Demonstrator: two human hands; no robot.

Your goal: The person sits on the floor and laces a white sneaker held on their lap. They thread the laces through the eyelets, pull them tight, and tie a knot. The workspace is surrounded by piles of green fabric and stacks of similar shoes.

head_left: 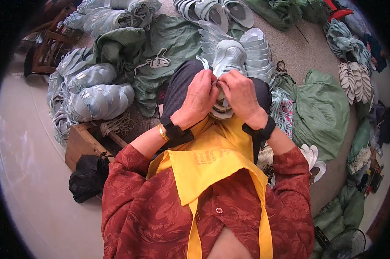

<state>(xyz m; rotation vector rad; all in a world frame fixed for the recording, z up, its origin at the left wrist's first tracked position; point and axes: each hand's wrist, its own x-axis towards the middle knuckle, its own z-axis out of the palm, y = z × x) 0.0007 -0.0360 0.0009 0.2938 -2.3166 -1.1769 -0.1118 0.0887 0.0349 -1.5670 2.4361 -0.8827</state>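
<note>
A pale mint shoe upper [229,55] rests between my knees with its toe pointing away from me. Over its lacing area both my hands meet, fingertips almost touching. My left hand [199,98] is closed in a pinch, and a pale flat shoelace [203,62] sticks up beside its fingers. My right hand [242,96] is also closed, its thumb and forefinger pinching at the upper's eyelet edge. The exact spot they grip is partly hidden by the fingers. Below them the upper's opening shows, lying against my yellow apron [216,166].
Nested stacks of pale uppers [257,52] stand just beyond my knees, and more bundles [101,101] lie left. A green cloth [167,56] spreads at far left; a green sack [321,112] sits right. A wooden stool [85,146] with a black bag [89,178] stands near left.
</note>
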